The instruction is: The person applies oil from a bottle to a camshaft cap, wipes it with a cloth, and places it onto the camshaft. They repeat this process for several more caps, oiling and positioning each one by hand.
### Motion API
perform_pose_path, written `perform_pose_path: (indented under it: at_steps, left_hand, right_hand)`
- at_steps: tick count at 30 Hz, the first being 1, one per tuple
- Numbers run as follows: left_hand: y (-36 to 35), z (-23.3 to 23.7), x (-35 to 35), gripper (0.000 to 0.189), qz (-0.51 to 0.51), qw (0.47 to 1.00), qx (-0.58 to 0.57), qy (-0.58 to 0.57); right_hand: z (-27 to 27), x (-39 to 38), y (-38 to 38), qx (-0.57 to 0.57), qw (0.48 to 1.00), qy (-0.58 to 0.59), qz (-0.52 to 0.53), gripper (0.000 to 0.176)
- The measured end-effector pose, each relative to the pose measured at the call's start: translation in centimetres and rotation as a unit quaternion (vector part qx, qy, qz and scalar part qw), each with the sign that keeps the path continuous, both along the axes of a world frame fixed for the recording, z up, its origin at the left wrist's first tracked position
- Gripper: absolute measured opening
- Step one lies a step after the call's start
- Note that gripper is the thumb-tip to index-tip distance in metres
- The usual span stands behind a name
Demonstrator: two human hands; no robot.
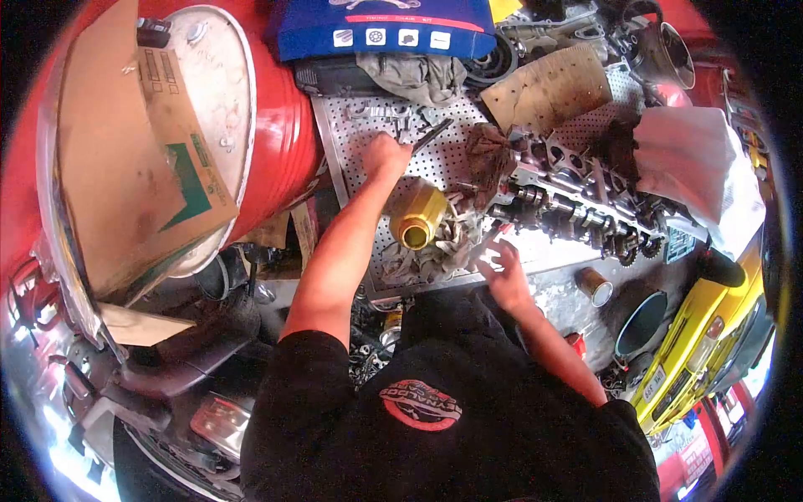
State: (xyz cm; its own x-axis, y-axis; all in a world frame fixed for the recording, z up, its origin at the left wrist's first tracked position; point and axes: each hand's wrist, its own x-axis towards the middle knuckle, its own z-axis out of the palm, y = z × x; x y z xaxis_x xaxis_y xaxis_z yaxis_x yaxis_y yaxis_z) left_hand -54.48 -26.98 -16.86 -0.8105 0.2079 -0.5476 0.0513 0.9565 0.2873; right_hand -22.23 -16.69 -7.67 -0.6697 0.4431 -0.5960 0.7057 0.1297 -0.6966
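My left hand (387,156) is closed over the perforated metal bench top (351,159), a slim dark bar-shaped tool (432,134) sticking out from its thumb side. Small metal parts (401,117) lie just beyond its fingers. Below that hand, a yellow plastic bottle (416,213) without a cap leans toward me beside crumpled grey rags (447,243). My right hand (505,276) hovers at the bench's near side, fingers apart and slightly blurred, with nothing in them. Closest to it is a cylinder head with camshafts (577,213), lying slanted across the bench.
A blue timing chain kit box (385,33) sits at the back, near a grey cloth (414,77) and stained cardboard (548,88). On the left stands a red drum (288,117) with a cardboard box (134,159). At right are a can (594,287) and a dark round container (641,325).
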Motion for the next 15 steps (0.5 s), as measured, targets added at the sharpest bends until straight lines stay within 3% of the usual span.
perform_pose_path:
  at_steps: [2, 4, 8, 11, 12, 14, 15]
  left_hand:
    - [0.2, -1.1, -0.3, 0.042, 0.029, 0.999, -0.008, -0.028]
    - [-0.1, -2.0, 0.3, 0.041, 0.02, 1.0, 0.017, 0.014]
    - [-0.9, -1.0, 1.2, 0.037, 0.019, 0.993, 0.065, 0.099]
    - [-2.8, 1.8, 1.6, 0.034, -0.062, 0.908, 0.241, 0.338]
    - [-3.2, 3.6, 1.8, 0.032, -0.064, 0.9, 0.264, 0.34]
    - [-3.9, 8.0, 1.7, 0.03, -0.068, 0.883, 0.308, 0.348]
    - [-4.2, 10.0, 1.5, 0.033, -0.096, 0.847, 0.341, 0.395]
  right_hand:
    - [0.6, 0.1, 0.8, 0.002, 1.0, -0.01, -0.014, 0.047]
    - [2.6, -1.1, 1.3, 0.01, 1.0, -0.02, -0.008, 0.045]
    - [4.5, -4.2, 2.1, 0.063, 0.995, 0.076, 0.019, 0.033]
    - [8.3, -8.7, 3.2, 0.094, 0.992, 0.077, 0.022, 0.032]
    - [9.2, -10.3, 3.5, 0.089, 0.993, 0.079, 0.013, 0.029]
    - [9.7, -13.4, 4.2, 0.126, 0.97, 0.196, 0.068, 0.029]
    - [11.9, -15.6, 4.0, 0.097, 0.971, 0.201, 0.082, 0.031]
